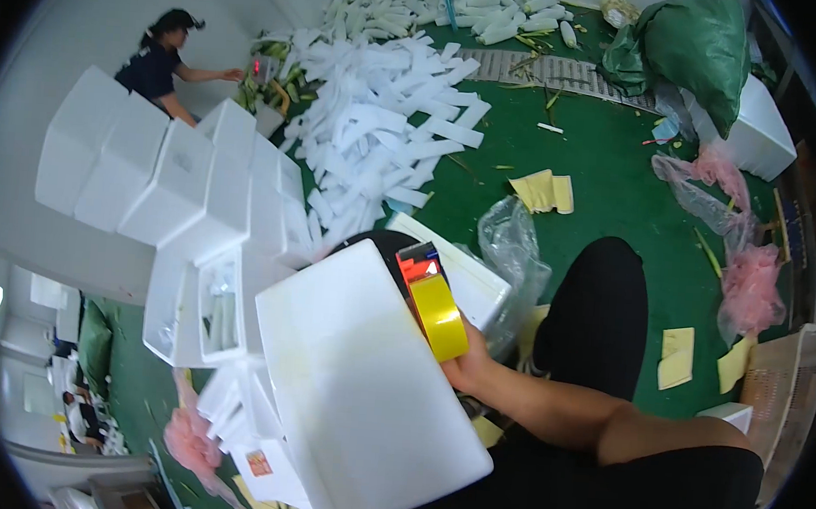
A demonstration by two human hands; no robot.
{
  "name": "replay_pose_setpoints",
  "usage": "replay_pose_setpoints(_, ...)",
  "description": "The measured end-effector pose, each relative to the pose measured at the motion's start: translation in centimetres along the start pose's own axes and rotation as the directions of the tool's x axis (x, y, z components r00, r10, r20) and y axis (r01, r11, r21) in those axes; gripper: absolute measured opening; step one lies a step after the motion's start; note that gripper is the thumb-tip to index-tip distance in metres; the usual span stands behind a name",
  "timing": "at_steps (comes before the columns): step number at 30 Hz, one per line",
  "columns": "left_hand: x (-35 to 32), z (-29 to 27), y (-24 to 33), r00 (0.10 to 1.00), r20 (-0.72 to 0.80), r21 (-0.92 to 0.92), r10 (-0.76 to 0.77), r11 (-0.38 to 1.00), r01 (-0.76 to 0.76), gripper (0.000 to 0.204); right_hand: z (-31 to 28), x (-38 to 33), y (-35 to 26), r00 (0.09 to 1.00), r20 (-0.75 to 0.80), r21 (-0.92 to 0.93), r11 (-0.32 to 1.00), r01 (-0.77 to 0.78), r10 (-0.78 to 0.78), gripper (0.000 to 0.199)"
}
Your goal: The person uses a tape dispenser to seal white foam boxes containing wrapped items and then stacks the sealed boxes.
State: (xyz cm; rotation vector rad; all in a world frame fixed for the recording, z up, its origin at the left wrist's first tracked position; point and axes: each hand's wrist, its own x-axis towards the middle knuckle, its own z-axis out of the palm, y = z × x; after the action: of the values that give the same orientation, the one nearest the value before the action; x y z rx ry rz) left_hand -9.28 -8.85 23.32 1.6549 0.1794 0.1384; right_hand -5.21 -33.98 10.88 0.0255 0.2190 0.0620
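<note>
**Tape dispenser at the edge of a foam box**

A white foam box lies tilted across the person's lap, its broad lid facing up. At its upper right edge sits a tape dispenser with a red body and a yellow roll, pressed against the box's rim. The right hand is closed around the dispenser from below, fingers wrapped under the roll, with the forearm running off to the lower right. The left hand is hidden, probably under the box, so its grip cannot be told.

Just beyond the right hand lies another foam lid and a crumpled clear bag. To the left of the hand stands a stack of foam boxes, one of them open with pale contents too small to make out. Farther out, above the hand, a heap of white foam strips spreads over the green floor. Yellow paper scraps lie on the floor to the right of the heap, and pink plastic trails along the far right. A green sack rests at the top right. Another person works at the top left, well apart.
</note>
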Motion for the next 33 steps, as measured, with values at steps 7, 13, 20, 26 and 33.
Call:
replay_pose_setpoints(7,11.9,2.7,-2.5,0.901,0.386,-0.379,-0.200,0.855,0.352,0.068,4.3,11.2,-2.5,0.993,0.071,-0.221,0.970,0.103,-0.089,0.045)
replay_pose_setpoints(13,15.9,3.1,-4.2,0.904,0.249,-0.003,-0.348,0.933,0.361,0.061,0.4,12.8,-6.1,0.997,-0.048,-0.208,0.977,0.050,-0.061,0.051)
replay_pose_setpoints(20,17.7,14.8,5.5,0.113,0.990,0.120,0.078,-0.084,-0.989,0.062,0.5,11.1,-15.6,0.973,0.064,-0.996,0.049,0.076,-0.222,0.061)
replay_pose_setpoints(26,19.4,16.3,3.8,0.028,0.994,0.038,-0.110,0.093,-0.995,0.071,4.8,12.2,-16.3,0.922,0.067,-0.912,-0.353,0.211,0.381,0.067)
replay_pose_setpoints(33,19.3,19.0,4.6,0.214,0.972,0.182,-0.101,-0.259,-0.949,0.070,-1.0,-4.4,-19.3,0.960,0.031,-0.949,-0.292,0.115,0.278,0.071)
